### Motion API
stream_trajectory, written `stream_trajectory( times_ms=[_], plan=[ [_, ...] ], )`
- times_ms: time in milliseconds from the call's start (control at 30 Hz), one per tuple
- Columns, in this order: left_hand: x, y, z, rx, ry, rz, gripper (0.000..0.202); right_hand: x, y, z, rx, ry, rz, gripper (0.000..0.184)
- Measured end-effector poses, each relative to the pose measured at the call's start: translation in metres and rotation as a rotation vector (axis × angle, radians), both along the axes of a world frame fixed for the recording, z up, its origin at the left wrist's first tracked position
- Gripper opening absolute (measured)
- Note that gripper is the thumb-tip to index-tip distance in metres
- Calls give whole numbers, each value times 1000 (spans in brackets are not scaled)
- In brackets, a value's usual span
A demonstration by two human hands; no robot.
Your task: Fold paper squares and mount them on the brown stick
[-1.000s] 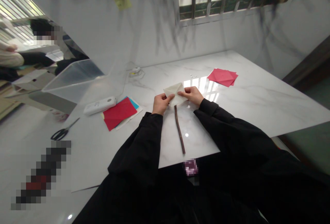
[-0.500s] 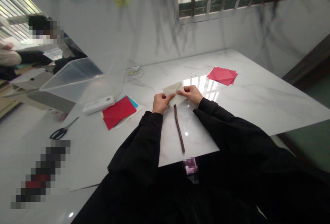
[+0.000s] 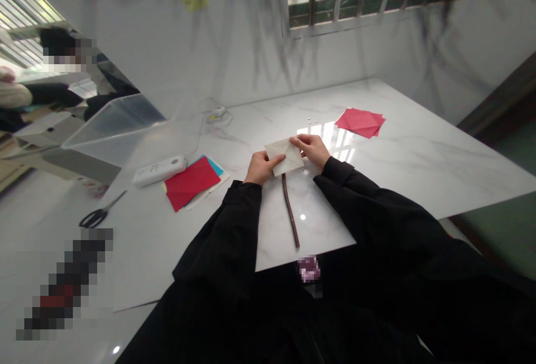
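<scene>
Bearings are read from the cream folded paper piece (image 3: 285,157), held at mid-table over the white marble-patterned tabletop (image 3: 410,163); whether it touches the surface cannot be told. Holders: left hand (image 3: 259,167), closed in a pinch on the 8 o'clock corner; right hand (image 3: 312,149), fingertips clamped on the 1 o'clock edge. Hazards, largest first: clear plastic storage bin (image 3: 113,129), 10 o'clock, well apart, a likely bump only on a wide leftward swing; stack of red, blue and white paper sheets (image 3: 190,182), 9 o'clock, loose, apt to slide under a dragging left sleeve; slender dark-brown stick (image 3: 290,210), 6 o'clock, lying between the forearms with its near end close to the front edge, probably the first thing knocked off if a sleeve pulls back; the paper itself, gripped at two points only, liable to skew or crease off-line if either pinch slips; tiny silvery beads (image 3: 312,120), 1 o'clock, easily scattered by a forward reach. Edges and room: front edge, 6 o'clock, directly under the forearms, no slack; right edge, 3 to 4 o'clock, far off across bare marble, the widest free run; wall, 12 o'clock, behind a moderate bare strip; fan of red paper squares (image 3: 360,123), 2 o'clock, bounding that quarter; black-handled scissors (image 3: 98,216), 8 o'clock, well apart.
</scene>
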State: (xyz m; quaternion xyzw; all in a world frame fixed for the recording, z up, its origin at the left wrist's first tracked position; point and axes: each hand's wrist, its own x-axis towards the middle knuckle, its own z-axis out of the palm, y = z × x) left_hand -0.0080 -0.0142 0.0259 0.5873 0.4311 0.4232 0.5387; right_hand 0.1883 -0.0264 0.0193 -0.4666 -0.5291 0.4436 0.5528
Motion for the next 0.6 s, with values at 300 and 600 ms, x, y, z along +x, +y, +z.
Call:
stream_trajectory(
  times_ms=[300, 600],
  plan=[
    [-2, 0, 2, -32, -18, -60, 63, 0, 1, 1, -26, 40, -59, 63],
    [-3, 1, 2, -47, -7, -23, 66, 3, 3, -5, -31, -14, -80, 61]
  ],
)
